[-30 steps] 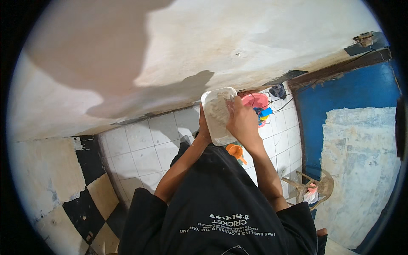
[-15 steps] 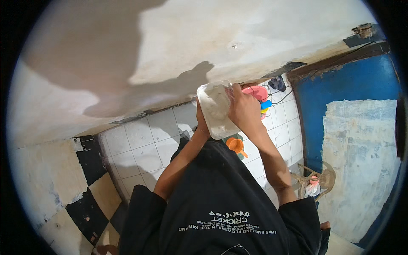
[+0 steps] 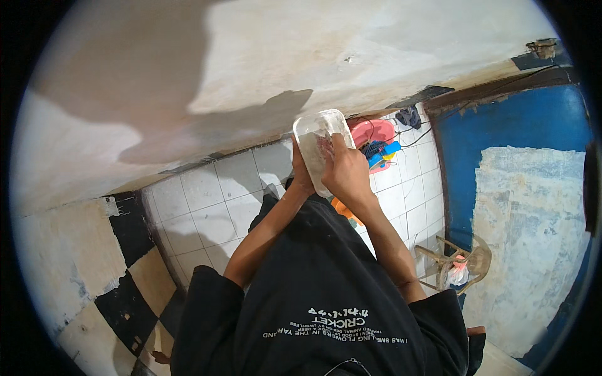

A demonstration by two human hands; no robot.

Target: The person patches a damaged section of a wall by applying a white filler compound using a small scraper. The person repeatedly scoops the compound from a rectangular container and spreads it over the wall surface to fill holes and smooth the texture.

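My left hand [image 3: 301, 170] is closed on the left side of a white rectangular plastic tub [image 3: 303, 130], holding it tilted in front of my body. Pale, whitish paste [image 3: 311, 158] coats the inside of the tub. Over the tub's right side, my right hand [image 3: 348, 174] grips a thin flat piece with reddish marks [image 3: 325, 145], its far end inside the tub. The fingers cover most of this piece, so its exact kind is hard to tell.
Ahead rises a patchy whitish wall [image 3: 263, 69]. On the white floor tiles [image 3: 238, 175] are a pink basin [image 3: 375, 130] with blue and yellow things beside it, an orange dipper [image 3: 342, 208] partly hidden, and a dark cloth [image 3: 409, 117]. A brown chair [image 3: 480, 260] stands right, near a blue panel [image 3: 508, 119].
My right hand has shifted left and down, bringing the flat piece farther into the tub. The tub has tilted and now covers more of the orange dipper.
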